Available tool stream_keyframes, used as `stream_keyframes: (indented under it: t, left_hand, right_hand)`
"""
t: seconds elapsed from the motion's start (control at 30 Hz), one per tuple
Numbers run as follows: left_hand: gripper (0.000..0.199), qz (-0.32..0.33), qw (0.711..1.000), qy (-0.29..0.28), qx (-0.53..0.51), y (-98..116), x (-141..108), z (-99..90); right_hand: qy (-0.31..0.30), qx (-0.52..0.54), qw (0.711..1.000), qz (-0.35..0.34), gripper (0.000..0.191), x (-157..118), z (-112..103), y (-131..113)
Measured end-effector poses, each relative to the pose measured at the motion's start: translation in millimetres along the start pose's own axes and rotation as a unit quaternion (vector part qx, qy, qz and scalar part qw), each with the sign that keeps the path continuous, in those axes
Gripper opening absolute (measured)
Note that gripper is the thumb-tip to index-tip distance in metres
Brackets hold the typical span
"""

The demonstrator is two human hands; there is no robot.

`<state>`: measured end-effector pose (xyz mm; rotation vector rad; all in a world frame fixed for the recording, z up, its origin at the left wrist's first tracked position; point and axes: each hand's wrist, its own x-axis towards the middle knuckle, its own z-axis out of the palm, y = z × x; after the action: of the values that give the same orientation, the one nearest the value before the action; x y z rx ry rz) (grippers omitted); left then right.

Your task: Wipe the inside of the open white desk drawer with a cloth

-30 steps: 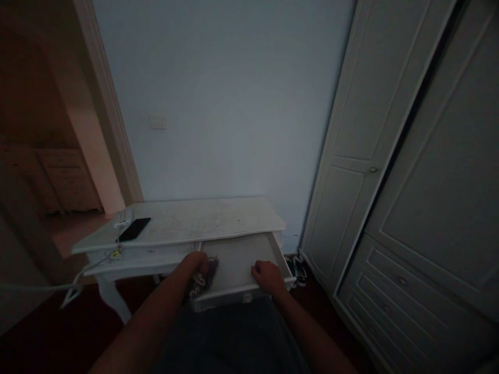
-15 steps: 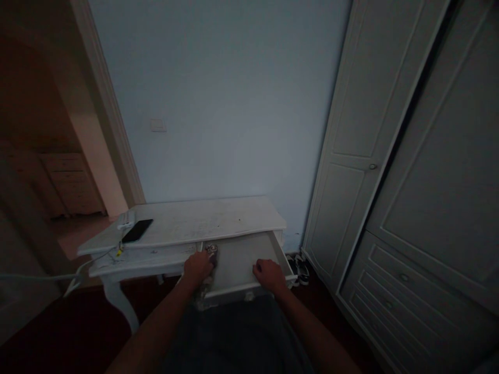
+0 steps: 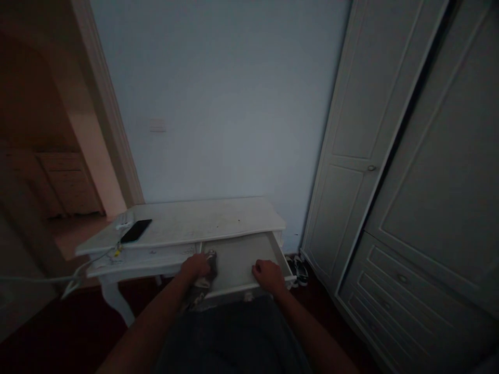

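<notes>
A white desk drawer is pulled out toward me, its pale inner floor showing. My left hand is closed on a dark, patterned cloth at the drawer's left side. Part of the cloth hangs over the front left corner. Over the drawer's right front part, my right hand is curled into a loose fist with nothing visible in it. Whether that hand touches the drawer's front edge cannot be told.
A black phone and a white power strip with a cable lie at the left of the white desk. Dark shoes stand on the floor at right, beside a tall white wardrobe. A doorway opens at left.
My left hand and the cloth have shifted slightly toward me and to the left along the drawer's left side. My right hand has hardly moved.
</notes>
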<state>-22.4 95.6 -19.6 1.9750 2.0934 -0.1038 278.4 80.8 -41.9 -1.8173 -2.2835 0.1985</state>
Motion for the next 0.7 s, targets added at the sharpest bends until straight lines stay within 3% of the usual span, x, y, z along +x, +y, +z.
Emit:
stream_keyframes:
  t: [0.17,0.4,0.53,0.7]
  left_hand:
    - [0.031,-0.062,0.993,0.105,0.001,9.6,-10.4,7.4]
    - [0.033,-0.023,0.987,0.122,-0.104,-14.4,0.0,0.7]
    - [0.034,0.002,0.972,0.133,-0.195,-41.3,-26.0,19.0]
    - [0.044,-0.041,0.957,0.154,-0.243,-76.9,-70.9,41.2]
  right_hand:
    - [0.007,-0.003,1.000,0.002,0.034,-0.1,0.5,0.1]
    - [0.019,0.003,1.000,-0.003,0.032,-1.1,3.0,1.9]
    - [0.031,0.027,0.999,-0.013,0.030,-1.6,8.3,4.4]
    - [0.050,0.089,0.994,-0.031,0.027,1.0,12.0,14.5]
